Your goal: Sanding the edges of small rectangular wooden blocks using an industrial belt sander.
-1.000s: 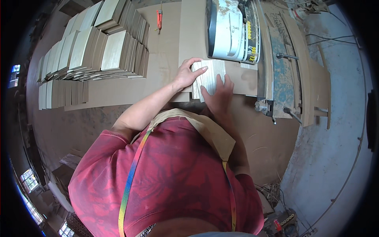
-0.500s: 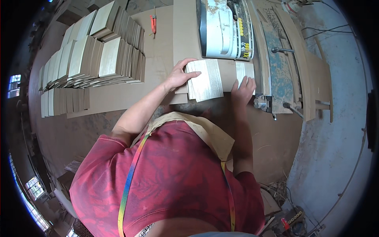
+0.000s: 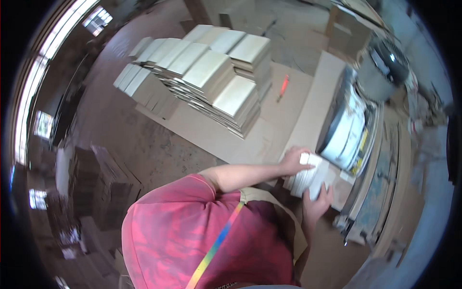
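Observation:
My left hand [image 3: 294, 161] grips the far left side of a small stack of thin, pale wooden boards [image 3: 301, 182], its thumb lying over the top edge. My right hand [image 3: 317, 202] is at the near right side of that stack, with thumb and fingers around the near end of a pale wooden board [image 3: 319, 180]. This board lies against the stack's right side; blur hides whether the two touch. Just beyond both hands is a white machine with a rounded housing [image 3: 345, 129].
Tall piles of wooden boards [image 3: 207, 70] stand on a brown sheet [image 3: 262, 147] at the far left. A red-handled tool [image 3: 284, 86] lies between them and the machine. To the right runs a worn blue metal bed [image 3: 373, 200] with clamps. A grey drum-shaped container [image 3: 382, 70] stands behind.
The view has swung left, bringing in more of the piles and floor. My right hand has come from the separate pale piece at the right to the stack beside my left hand.

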The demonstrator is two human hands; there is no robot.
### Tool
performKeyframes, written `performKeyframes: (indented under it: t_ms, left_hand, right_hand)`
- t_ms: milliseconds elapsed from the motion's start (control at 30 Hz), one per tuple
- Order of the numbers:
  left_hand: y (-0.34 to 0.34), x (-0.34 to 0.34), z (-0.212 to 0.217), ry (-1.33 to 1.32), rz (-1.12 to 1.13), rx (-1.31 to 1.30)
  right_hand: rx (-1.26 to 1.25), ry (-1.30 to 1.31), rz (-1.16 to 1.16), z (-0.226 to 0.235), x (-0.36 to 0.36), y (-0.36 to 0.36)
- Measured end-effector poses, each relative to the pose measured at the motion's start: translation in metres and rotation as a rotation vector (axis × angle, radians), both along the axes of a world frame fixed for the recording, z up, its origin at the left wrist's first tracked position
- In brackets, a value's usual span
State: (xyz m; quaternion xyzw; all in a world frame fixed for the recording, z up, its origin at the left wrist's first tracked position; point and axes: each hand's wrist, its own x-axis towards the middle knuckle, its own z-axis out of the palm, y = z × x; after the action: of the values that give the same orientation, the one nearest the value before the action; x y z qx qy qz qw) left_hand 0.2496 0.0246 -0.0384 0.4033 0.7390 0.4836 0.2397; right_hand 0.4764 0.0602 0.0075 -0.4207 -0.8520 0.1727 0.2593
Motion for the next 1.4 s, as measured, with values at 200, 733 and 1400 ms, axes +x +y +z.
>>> performKeyframes:
  t_ms: [200, 733, 1400]
  left_hand:
    - [0.001, -0.009, 0.016, -0.05, -0.134, -0.111]
    - [0.008, -0.001, 0.026, -0.027, -0.056, -0.231]
    - [-0.026, -0.079, 0.076, -0.467, -0.208, -0.251]
  right_hand:
    - [0.062, -0.174, -0.188, -0.039, 0.058, 0.049]
    - [-0.062, -0.109, 0.055, 0.021, -0.035, 0.006]
    - [0.28, 0.006, -0.211, -0.068, -0.03, 0.084]
